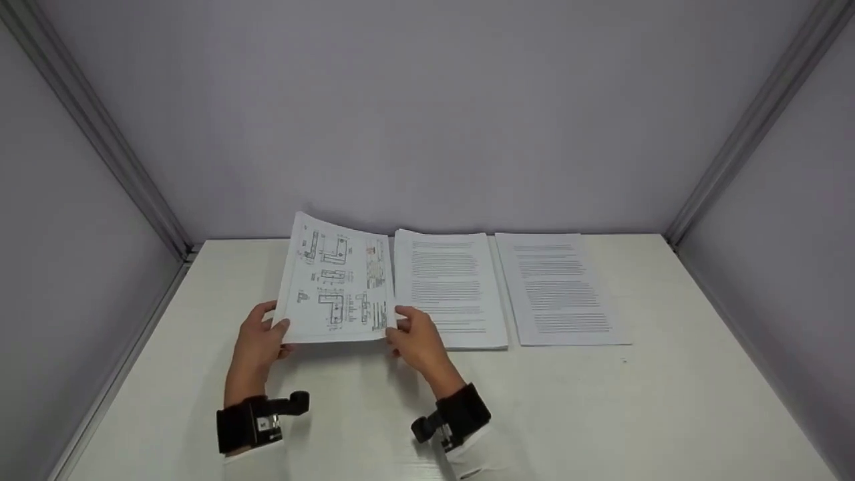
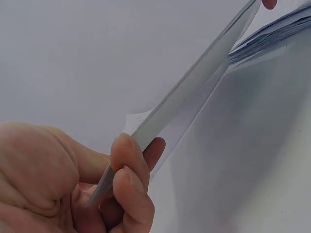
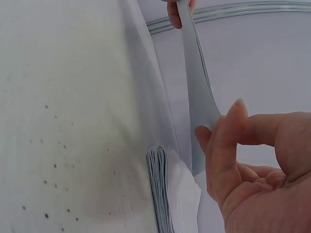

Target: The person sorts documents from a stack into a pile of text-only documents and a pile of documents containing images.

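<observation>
A thin stack of drawing sheets (image 1: 337, 287), printed with technical line drawings, is held up at the left with its near edge off the table. My left hand (image 1: 258, 337) pinches the near left corner between thumb and fingers. At the near right corner, my right hand (image 1: 417, 339) pinches the same sheets. From the left wrist, the stack of sheets (image 2: 187, 99) appears edge-on and tilted, with fingers curled about its corner. Close to my right hand lies a thicker stack of text pages (image 1: 444, 287); its layered edge (image 3: 159, 189) shows in the right wrist view.
Farther right, another set of text pages (image 1: 558, 287) lies flat on the white table (image 1: 568, 414). Behind the papers rises a grey back wall (image 1: 427, 120), with side panels at left and right. A tiny speck (image 1: 624, 360) lies near the right pages.
</observation>
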### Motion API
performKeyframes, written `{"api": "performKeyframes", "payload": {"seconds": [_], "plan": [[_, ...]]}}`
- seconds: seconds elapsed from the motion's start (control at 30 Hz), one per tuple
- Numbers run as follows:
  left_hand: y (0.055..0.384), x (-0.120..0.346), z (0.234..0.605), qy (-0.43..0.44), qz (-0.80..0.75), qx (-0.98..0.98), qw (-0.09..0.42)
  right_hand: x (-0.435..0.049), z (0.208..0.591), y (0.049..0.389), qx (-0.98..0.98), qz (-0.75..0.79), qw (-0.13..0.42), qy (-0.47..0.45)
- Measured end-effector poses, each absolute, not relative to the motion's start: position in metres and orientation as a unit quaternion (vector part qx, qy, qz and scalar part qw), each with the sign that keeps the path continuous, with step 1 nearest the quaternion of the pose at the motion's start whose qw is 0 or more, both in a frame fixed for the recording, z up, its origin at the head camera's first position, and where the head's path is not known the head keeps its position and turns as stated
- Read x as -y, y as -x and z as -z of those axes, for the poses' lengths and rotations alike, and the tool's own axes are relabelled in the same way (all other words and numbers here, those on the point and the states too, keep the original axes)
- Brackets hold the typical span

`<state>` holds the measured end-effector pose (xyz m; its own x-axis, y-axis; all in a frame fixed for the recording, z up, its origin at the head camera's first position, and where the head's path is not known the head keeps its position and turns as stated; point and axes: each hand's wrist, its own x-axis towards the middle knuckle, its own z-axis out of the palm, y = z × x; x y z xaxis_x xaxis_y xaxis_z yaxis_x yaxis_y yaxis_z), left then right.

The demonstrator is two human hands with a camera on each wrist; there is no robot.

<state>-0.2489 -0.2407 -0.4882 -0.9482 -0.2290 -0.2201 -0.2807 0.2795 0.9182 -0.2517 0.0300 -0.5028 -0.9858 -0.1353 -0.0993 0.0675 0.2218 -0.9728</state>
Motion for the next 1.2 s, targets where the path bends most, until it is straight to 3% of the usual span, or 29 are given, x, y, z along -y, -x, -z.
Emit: {"api": "performKeyframes", "payload": {"seconds": [0.5, 0.73, 1.2], "plan": [[0.249, 0.261, 0.494, 0.21, -0.551, -0.806, 0.048, -0.01, 0.502, 0.25, -0.733, 0.662, 0.156, -0.001], [0.248, 0.261, 0.492, 0.225, -0.558, -0.798, 0.044, -0.006, 0.504, 0.247, -0.72, 0.673, 0.168, 0.025], [0.244, 0.261, 0.492, 0.264, -0.54, -0.795, 0.082, -0.005, 0.503, 0.246, -0.724, 0.663, 0.189, 0.032]]}}
